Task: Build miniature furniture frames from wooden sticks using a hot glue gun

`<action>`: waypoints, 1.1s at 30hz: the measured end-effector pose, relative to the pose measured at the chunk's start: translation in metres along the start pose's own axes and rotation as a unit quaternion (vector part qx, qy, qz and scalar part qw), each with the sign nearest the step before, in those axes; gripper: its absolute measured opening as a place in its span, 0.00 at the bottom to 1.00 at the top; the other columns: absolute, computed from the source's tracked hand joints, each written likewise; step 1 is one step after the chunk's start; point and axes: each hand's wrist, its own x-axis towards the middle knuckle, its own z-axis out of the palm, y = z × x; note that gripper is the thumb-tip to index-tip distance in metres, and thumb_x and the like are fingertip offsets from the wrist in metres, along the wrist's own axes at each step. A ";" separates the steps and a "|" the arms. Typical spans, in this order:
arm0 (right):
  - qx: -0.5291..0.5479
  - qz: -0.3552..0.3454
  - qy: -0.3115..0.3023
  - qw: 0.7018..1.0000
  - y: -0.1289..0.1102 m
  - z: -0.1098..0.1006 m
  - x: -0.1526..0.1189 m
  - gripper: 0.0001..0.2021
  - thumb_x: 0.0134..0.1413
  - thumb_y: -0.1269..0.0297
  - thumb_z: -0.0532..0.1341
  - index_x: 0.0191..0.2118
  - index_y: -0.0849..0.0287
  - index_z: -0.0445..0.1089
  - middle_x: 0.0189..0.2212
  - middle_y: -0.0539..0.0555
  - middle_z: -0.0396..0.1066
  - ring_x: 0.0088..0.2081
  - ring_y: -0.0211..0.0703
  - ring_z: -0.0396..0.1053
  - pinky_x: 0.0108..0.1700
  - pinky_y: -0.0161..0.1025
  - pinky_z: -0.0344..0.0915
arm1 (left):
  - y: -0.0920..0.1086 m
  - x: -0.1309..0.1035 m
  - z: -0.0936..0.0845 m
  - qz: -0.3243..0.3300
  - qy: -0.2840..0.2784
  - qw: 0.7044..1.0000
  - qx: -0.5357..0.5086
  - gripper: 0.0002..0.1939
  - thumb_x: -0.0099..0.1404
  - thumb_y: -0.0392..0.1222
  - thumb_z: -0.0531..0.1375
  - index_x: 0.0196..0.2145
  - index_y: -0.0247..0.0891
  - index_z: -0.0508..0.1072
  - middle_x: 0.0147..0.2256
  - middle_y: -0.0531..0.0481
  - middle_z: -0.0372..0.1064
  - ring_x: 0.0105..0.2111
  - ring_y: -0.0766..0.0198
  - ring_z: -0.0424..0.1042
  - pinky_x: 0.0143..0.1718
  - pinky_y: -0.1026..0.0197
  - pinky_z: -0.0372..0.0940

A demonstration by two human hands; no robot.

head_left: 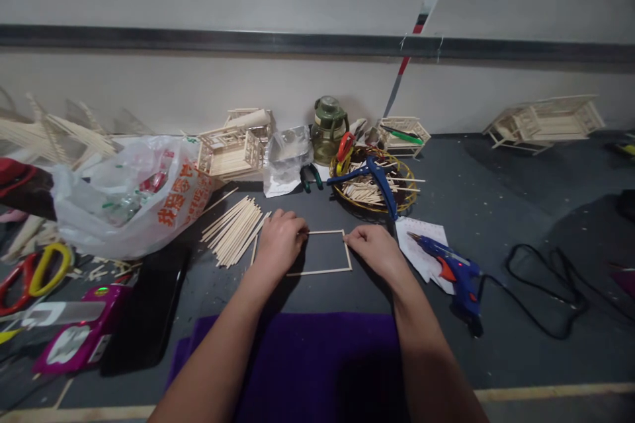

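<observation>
A flat rectangular frame of thin wooden sticks [320, 271] lies on the dark table between my hands. My left hand [282, 239] is closed at the frame's left part, its fingertips at the far stick; the hand hides that end. With fingers pinched, my right hand [374, 248] grips the frame at its far right corner. Left of my left hand is a fanned pile of loose wooden sticks [232, 231]. A blue hot glue gun [459, 277] lies to the right of my right hand, its nozzle over crumpled white paper [424, 241].
Behind my hands stand a yellow wicker basket [411, 195] of stick pieces, a green jug [328, 129] and small stick-built models [231, 155]. A plastic bag [124, 205], scissors [47, 271] and a black phone [146, 317] lie left. A black cord [526, 317] loops right. Purple cloth [317, 363] lies in front.
</observation>
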 end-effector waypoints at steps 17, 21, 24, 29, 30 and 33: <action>0.018 -0.010 0.003 1.000 0.002 0.001 0.000 0.16 0.50 0.54 0.57 0.19 0.57 0.66 0.18 0.48 0.64 0.23 0.37 0.59 0.25 0.34 0.47 | 0.000 0.001 0.008 0.003 0.018 1.000 -0.002 0.10 0.65 0.39 0.55 0.34 0.42 0.77 0.35 0.47 0.71 0.40 0.56 0.63 0.40 0.55 0.55; 0.041 -0.016 0.007 0.999 0.006 0.003 0.001 0.16 0.49 0.53 0.57 0.20 0.58 0.67 0.19 0.49 0.65 0.23 0.37 0.61 0.25 0.34 0.48 | 0.000 0.000 0.007 0.002 0.018 1.000 -0.005 0.10 0.64 0.37 0.55 0.34 0.41 0.77 0.35 0.47 0.71 0.41 0.56 0.63 0.40 0.56 0.55; 0.065 -0.020 0.009 0.998 0.009 0.004 0.001 0.16 0.49 0.53 0.57 0.20 0.59 0.68 0.19 0.50 0.66 0.24 0.38 0.61 0.25 0.33 0.49 | 0.000 0.000 0.006 0.004 0.017 1.000 -0.010 0.09 0.64 0.37 0.55 0.34 0.41 0.77 0.35 0.46 0.70 0.41 0.56 0.63 0.41 0.55 0.55; 0.098 -0.018 0.008 0.995 0.016 0.005 0.001 0.17 0.49 0.51 0.57 0.23 0.61 0.70 0.20 0.51 0.67 0.24 0.38 0.61 0.25 0.33 0.51 | -0.001 0.000 0.006 0.002 0.017 1.000 -0.017 0.09 0.63 0.36 0.56 0.34 0.41 0.77 0.36 0.46 0.70 0.41 0.56 0.63 0.42 0.55 0.56; 0.102 -0.017 0.009 0.995 0.017 0.005 0.001 0.17 0.49 0.51 0.57 0.24 0.61 0.70 0.20 0.51 0.67 0.24 0.38 0.61 0.25 0.33 0.51 | -0.001 0.000 0.006 0.000 0.018 1.000 -0.019 0.09 0.63 0.36 0.56 0.34 0.41 0.77 0.36 0.46 0.71 0.41 0.56 0.63 0.42 0.55 0.56; 0.111 -0.018 0.009 0.994 0.022 0.005 -0.002 0.18 0.51 0.50 0.56 0.25 0.61 0.70 0.20 0.50 0.66 0.25 0.37 0.60 0.25 0.33 0.51 | 0.000 -0.001 0.003 -0.002 0.026 0.999 -0.028 0.08 0.63 0.37 0.56 0.34 0.40 0.77 0.36 0.46 0.70 0.40 0.57 0.63 0.42 0.56 0.56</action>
